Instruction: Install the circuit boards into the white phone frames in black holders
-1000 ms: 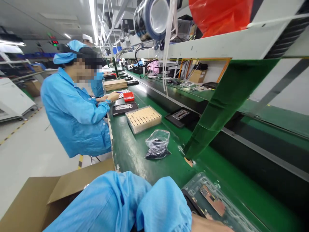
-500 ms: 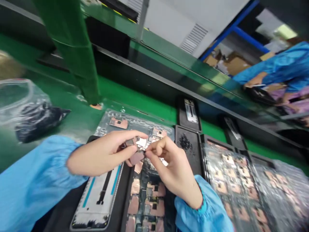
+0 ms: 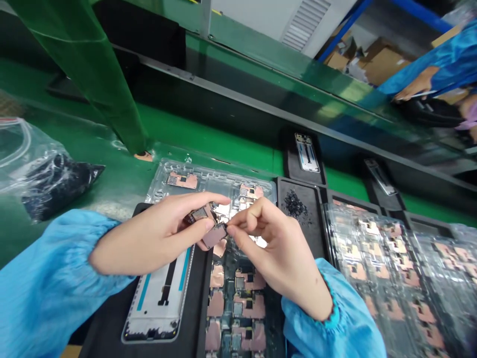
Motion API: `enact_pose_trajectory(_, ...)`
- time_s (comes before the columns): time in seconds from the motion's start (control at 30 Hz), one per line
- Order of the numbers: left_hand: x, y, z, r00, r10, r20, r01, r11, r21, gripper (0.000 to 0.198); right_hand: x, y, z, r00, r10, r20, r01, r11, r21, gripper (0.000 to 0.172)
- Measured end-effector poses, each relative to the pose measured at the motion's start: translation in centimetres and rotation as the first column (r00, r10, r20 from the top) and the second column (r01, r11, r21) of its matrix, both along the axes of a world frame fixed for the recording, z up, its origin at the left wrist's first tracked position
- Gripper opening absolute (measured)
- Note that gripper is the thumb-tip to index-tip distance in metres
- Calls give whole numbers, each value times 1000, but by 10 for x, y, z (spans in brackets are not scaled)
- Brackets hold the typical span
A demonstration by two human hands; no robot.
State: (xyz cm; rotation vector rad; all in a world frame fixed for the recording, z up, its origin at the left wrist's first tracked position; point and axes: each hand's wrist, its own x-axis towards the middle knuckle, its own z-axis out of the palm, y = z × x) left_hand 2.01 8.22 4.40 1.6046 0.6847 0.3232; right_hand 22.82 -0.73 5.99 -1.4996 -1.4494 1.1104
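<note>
My left hand (image 3: 164, 231) is closed on a phone circuit board (image 3: 215, 235) with copper-coloured shielding, pinched between thumb and fingers. At the board's right edge, the thumb and index fingertip of my right hand (image 3: 266, 236) press together; whatever they pinch is too small and hidden to name. Both hands are over a clear plastic tray (image 3: 153, 185) that holds rows of similar boards (image 3: 249, 304). Under my left forearm lies a phone frame (image 3: 158, 303) with blue strips and a black flex cable, set in a black foam holder (image 3: 108, 318).
A black tray (image 3: 298, 211) of tiny black parts stands right of my hands. More board trays (image 3: 372, 258) lie farther right. Phone frames (image 3: 307, 151) rest along the conveyor. A bag of black parts (image 3: 55, 184) and a green post (image 3: 93, 74) are left. A co-worker's hand (image 3: 417, 84) is across.
My view has shifted, so the trays and bench sit differently in it. The board in my left hand is tilted a little differently, and my right fingertips remain at its edge.
</note>
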Motion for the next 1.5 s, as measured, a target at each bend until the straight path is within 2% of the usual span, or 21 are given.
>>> enact_pose_trajectory(0.3, -1, 1, 1, 995, -19, -102, 37, 983, 180, 44, 0, 3, -2, 1000, 5, 10, -6, 1000, 6, 26)
enact_pose_trajectory(0.57, 0, 2, 1, 993, 10, -114, 8, 987, 160, 42, 1, 3, -4, 992, 3, 126, -12, 998, 64, 25)
enact_pose_trajectory(0.87, 0, 2, 2, 990, 8, -139, 31, 961, 275, 42, -2, 2, -6, 986, -14, 167, 2, 997, 75, 26)
enact_pose_trajectory(1.13, 0, 1, 3, 981, -12, -192, 67, 956, 285, 43, -8, -4, -8, 924, -56, 378, -8, 986, 166, 31)
enact_pose_trajectory(1.33, 1, -2, 1, 977, 23, -214, 63, 919, 388, 43, -12, -8, -11, 875, -76, 478, -37, 974, 223, 32)
enact_pose_trajectory(1.5, 2, -5, 3, 980, 8, -199, 88, 881, 466, 43, -12, -9, -12, 868, -75, 491, -39, 975, 219, 32)
